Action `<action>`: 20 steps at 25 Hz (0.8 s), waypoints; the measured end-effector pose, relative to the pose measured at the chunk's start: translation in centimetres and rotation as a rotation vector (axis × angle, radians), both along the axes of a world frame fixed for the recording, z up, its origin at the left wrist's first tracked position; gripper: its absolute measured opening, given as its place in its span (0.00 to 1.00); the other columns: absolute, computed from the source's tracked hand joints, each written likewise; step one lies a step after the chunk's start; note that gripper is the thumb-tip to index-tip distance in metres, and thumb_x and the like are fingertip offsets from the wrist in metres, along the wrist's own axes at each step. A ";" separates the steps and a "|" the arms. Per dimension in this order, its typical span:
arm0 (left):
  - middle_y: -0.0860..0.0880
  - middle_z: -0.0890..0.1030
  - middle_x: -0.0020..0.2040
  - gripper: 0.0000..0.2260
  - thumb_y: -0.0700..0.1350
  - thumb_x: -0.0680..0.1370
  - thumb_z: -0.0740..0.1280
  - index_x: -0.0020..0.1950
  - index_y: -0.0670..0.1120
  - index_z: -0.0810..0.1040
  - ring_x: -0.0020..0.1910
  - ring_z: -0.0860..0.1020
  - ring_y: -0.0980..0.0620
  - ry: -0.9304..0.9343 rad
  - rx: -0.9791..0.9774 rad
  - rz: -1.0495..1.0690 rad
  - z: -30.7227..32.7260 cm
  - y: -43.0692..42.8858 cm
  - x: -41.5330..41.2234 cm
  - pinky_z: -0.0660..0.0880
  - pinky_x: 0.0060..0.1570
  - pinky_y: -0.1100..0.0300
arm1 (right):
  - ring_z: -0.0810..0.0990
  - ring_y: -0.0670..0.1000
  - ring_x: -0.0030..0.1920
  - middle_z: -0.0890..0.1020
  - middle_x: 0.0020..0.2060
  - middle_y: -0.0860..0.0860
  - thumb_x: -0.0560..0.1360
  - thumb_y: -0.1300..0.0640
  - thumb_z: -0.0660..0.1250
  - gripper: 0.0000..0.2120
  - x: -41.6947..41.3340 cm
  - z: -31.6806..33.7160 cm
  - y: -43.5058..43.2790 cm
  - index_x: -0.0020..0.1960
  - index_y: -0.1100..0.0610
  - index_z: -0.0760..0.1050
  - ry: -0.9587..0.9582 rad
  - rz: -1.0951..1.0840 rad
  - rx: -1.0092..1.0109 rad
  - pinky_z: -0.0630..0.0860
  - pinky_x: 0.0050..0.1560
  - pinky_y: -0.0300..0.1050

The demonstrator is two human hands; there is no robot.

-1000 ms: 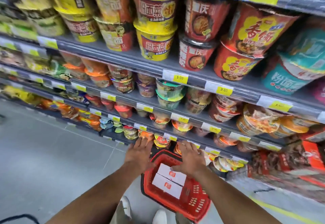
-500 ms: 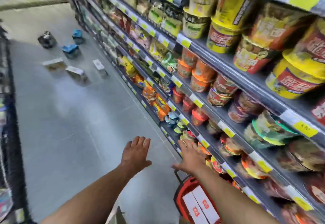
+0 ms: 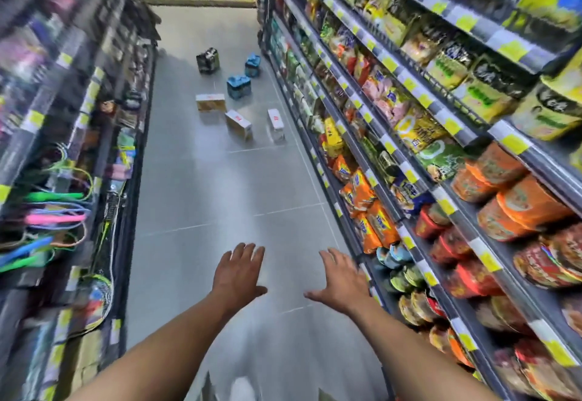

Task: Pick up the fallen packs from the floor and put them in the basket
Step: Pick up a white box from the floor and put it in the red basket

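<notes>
A: Fallen packs: six on the floor [image 3: 195,211], far down the aisle, well clear of both hands. Left hand [image 3: 237,273] and right hand [image 3: 341,279] are out in front, palms down, fingers spread wide, gripping nothing.

B: Orientation of the packs?

A: Nearest two are white boxes lying flat. White pack by the shelf [image 3: 276,124] has its long axis running along the aisle, pointing away from the camera. Angled white pack [image 3: 238,124] is skewed, near end swung toward the right shelves [image 3: 441,155]. Tan pack [image 3: 211,102] lies crosswise. Behind it the blue pack [image 3: 238,86], then a second blue pack [image 3: 252,65] just beside the shelf base, and a dark pack [image 3: 208,59] furthest left. Those three are blocky; long axis not readable.

B: Change from half a second ago?

A: View has swung left, now looking straight down the aisle. Hands were close together near the shelf edge; now apart over bare floor. The red basket with two white packs in it, at the bottom edge then, is out of frame.

B: Containers now?

A: Only shelving. Right shelves hold noodle bags and cups. Left racks [image 3: 63,180] are blurred; coloured looped items hang there.
</notes>
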State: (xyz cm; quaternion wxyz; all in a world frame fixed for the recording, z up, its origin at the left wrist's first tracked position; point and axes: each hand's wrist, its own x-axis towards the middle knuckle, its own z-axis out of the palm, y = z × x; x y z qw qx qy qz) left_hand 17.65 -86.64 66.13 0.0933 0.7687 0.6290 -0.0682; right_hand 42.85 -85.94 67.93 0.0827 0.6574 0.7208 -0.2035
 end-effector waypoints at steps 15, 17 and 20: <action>0.46 0.59 0.79 0.42 0.65 0.74 0.68 0.80 0.48 0.54 0.79 0.57 0.44 0.015 -0.008 0.174 -1.3 13.8 -8.9 0.61 0.73 0.49 | 0.53 0.54 0.81 0.54 0.82 0.49 0.68 0.29 0.72 0.52 -8.7 -1.4 18.9 0.81 0.47 0.52 -0.014 0.168 -0.021 0.62 0.73 0.66; 0.47 0.59 0.80 0.42 0.65 0.75 0.68 0.80 0.48 0.53 0.79 0.56 0.44 0.030 -0.003 0.185 -1.2 17.3 -9.1 0.59 0.74 0.49 | 0.54 0.54 0.80 0.54 0.82 0.49 0.67 0.30 0.72 0.52 -8.9 -1.9 22.7 0.81 0.47 0.52 -0.004 0.182 -0.018 0.61 0.73 0.67; 0.48 0.60 0.79 0.41 0.64 0.75 0.68 0.80 0.49 0.53 0.78 0.57 0.45 0.036 -0.006 0.219 -0.1 23.4 -9.5 0.59 0.73 0.50 | 0.55 0.53 0.80 0.55 0.81 0.48 0.67 0.30 0.72 0.51 -9.2 -1.9 29.3 0.81 0.47 0.53 0.009 0.214 -0.027 0.62 0.73 0.66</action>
